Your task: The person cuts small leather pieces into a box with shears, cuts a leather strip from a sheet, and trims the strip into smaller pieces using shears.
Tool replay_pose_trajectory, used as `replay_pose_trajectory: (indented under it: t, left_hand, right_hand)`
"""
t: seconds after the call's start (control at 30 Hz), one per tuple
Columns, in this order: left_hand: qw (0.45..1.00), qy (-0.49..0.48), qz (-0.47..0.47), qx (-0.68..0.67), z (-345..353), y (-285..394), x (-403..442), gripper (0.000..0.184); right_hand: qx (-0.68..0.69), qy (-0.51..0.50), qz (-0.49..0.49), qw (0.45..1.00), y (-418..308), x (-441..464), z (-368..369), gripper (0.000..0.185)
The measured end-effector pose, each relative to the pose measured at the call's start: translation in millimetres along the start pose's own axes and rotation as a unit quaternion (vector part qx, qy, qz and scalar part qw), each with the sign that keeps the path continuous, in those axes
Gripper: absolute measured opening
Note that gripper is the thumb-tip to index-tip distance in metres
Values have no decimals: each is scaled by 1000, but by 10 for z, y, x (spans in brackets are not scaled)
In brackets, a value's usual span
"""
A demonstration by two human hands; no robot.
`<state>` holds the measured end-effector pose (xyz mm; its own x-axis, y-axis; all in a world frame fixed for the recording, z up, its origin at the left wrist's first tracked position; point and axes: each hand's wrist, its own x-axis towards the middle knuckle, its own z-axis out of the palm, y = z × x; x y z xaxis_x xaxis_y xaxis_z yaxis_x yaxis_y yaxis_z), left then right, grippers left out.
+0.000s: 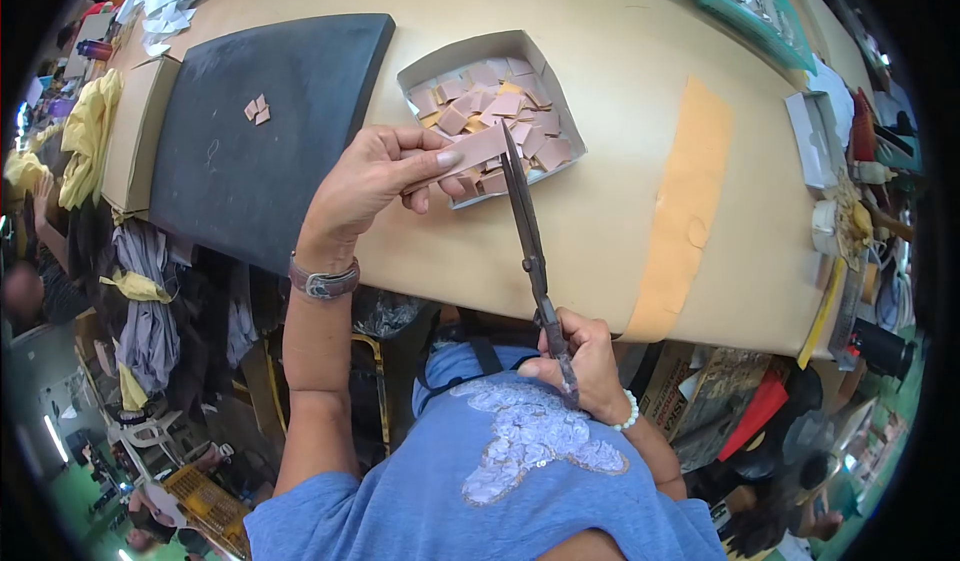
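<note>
My left hand (395,169) pinches a pinkish strip (478,149) between thumb and fingers, over the near left part of a shallow cardboard box (535,51). In the box lie many small pink and tan cut pieces (500,101). My right hand (585,366) is wrapped round the handles of long dark scissors (530,231), close to my body. The scissor blades point away from me, and their tips meet the strip's right end. Whether the blades are fully closed on it, I cannot tell.
A black board (270,131) lies left on the table (610,61), with a few small pink pieces (258,110) on it. An orange strip (685,211) lies at right. A green basket (755,11) stands back right, near a white box (815,141). Other people are visible at the far left and lower edges.
</note>
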<state>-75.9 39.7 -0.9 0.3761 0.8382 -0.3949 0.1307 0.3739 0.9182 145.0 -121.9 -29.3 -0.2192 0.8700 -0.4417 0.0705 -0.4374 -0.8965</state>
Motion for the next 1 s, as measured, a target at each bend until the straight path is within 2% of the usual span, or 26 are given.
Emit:
replay_pose_trajectory:
  t: [0.2,0.33,0.7,1.0]
  left_hand:
    - [999,-13,4,-49,78,-3,41,28]
    - [997,-45,14,-59,42,-6,49,29]
    - [998,-24,27,-59,80,37,38,27]
    - [998,-35,28,-54,49,23,68,28]
  right_hand:
    - [-21,9,-50,998,18,58,43,46]
    - [-26,13,-52,998,10,70,43,47]
    - [-42,14,-57,997,-20,79,33,49]
    - [-71,27,-51,996,-43,62,62,42]
